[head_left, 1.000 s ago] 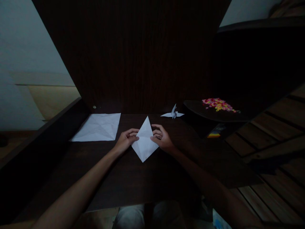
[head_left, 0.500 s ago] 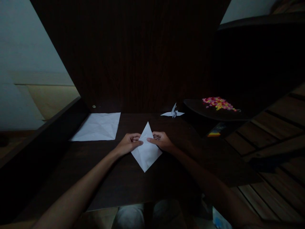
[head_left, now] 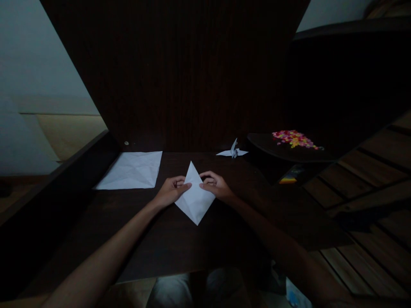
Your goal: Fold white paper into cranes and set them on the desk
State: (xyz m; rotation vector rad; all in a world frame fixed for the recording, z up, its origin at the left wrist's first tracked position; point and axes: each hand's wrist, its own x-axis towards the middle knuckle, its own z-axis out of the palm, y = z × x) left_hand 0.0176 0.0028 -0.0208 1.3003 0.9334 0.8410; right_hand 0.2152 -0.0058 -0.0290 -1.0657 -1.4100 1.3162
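Note:
A white sheet of paper folded into a kite shape (head_left: pixel 195 201) is held above the dark desk, its sharper tip pointing away from me. My left hand (head_left: pixel 172 191) pinches its left edge, thumb on top and fingers behind. On the opposite edge, my right hand (head_left: pixel 216 186) grips it the same way, its index finger a little raised. A finished white paper crane (head_left: pixel 233 152) stands at the back of the desk, beyond my right hand. Flat at the back left lies a creased white sheet of paper (head_left: pixel 131 170).
Small pink, red and yellow pieces (head_left: pixel 295 139) are heaped on a rounded dark shelf (head_left: pixel 266 145) at the right. A raised side board (head_left: pixel 54 175) borders the desk (head_left: pixel 154 252) on the left. Wooden slats (head_left: pixel 379 171) show at the far right.
The folded paper has turned slightly, its far tip swinging left and its near tip right and away from me. My right index finger has lifted a little.

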